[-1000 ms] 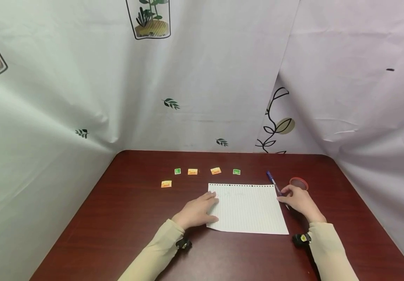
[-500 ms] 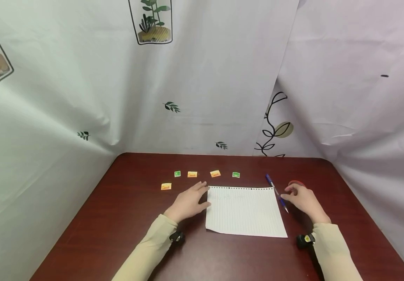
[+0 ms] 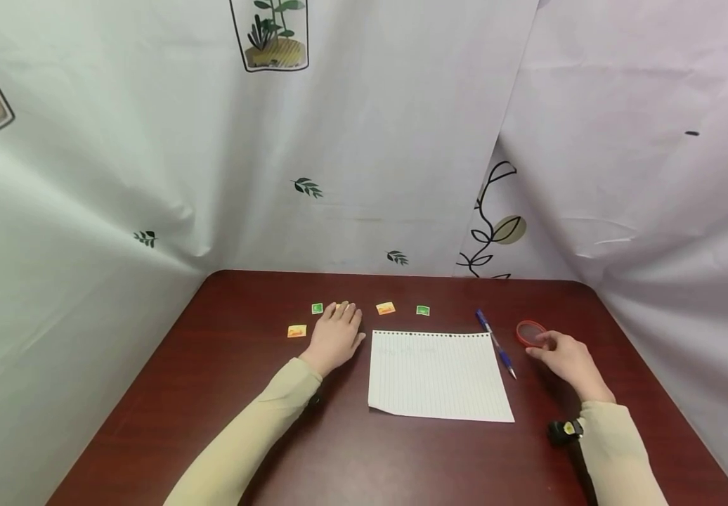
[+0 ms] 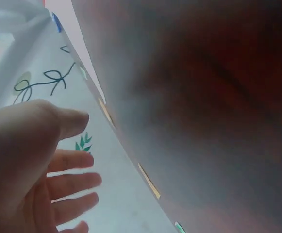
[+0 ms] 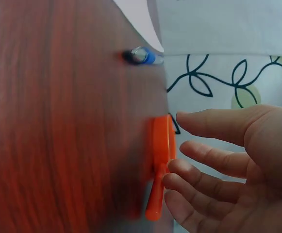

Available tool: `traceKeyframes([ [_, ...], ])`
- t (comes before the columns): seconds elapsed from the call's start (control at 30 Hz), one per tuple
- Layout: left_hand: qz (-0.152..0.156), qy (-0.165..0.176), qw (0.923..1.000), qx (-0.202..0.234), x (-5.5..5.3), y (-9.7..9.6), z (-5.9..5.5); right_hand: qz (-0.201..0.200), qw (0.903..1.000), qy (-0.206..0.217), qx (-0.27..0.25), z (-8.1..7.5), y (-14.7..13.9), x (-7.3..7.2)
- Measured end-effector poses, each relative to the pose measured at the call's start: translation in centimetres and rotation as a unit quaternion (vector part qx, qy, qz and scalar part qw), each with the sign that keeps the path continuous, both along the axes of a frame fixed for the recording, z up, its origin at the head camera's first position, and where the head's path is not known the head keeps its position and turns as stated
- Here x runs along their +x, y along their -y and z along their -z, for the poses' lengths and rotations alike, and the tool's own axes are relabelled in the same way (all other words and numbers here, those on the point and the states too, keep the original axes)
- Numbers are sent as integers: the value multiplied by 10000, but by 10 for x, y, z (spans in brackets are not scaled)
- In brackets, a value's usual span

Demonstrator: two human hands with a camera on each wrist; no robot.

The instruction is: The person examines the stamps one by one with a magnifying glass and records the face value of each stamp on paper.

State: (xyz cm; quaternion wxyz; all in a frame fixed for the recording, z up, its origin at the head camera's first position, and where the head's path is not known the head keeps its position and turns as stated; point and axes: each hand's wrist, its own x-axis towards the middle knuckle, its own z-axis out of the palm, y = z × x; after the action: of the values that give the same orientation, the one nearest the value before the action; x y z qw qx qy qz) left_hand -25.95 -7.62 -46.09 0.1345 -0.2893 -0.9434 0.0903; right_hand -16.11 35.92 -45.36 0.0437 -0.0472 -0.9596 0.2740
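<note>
My left hand (image 3: 334, 337) reaches over the small stamp-like pieces at the back of the table, its fingers stretched forward. Its fingertips overlap an orange piece, mostly hidden in the head view. Beside it lie a green piece (image 3: 317, 308) and another orange piece (image 3: 297, 331). In the left wrist view the fingers (image 4: 75, 184) are spread, with nothing between them. At the right lies a red magnifying glass (image 3: 531, 334), flat on the table. Loosely bent, my right hand (image 3: 571, 362) hovers close to it; in the right wrist view its fingertips are right by the orange-red handle (image 5: 155, 196).
A lined sheet of paper (image 3: 440, 376) with a punched edge lies mid-table. Along its right side is a blue pen (image 3: 497, 344). Behind the sheet are an orange piece (image 3: 386, 308) and a green piece (image 3: 423, 310). A white printed cloth (image 3: 364, 140) hangs behind the table.
My left hand has left the paper's left edge and moved left and forward over the orange piece. My right hand has drawn away from the pen, rightward, to the magnifying glass.
</note>
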Motion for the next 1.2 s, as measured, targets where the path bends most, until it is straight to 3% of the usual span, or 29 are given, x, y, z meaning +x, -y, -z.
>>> traceKeyframes([
  [0.17,-168,-228,9995,-143,-11,-9,0,65,10000,-27,2,4,-4,0],
  [0.3,-144,-158,9994,-289,-16,-19,1,188,9998,-98,-56,7,-8,1],
  [0.73,103,541,9981,-258,-19,-43,7,224,9996,-172,-26,13,-16,2],
  [1.0,-10,1421,9898,-117,-20,-44,9,420,9990,143,-44,14,-21,0],
  [1.2,-22,1677,9858,129,-26,-45,14,429,9987,286,-33,15,-22,-3],
])
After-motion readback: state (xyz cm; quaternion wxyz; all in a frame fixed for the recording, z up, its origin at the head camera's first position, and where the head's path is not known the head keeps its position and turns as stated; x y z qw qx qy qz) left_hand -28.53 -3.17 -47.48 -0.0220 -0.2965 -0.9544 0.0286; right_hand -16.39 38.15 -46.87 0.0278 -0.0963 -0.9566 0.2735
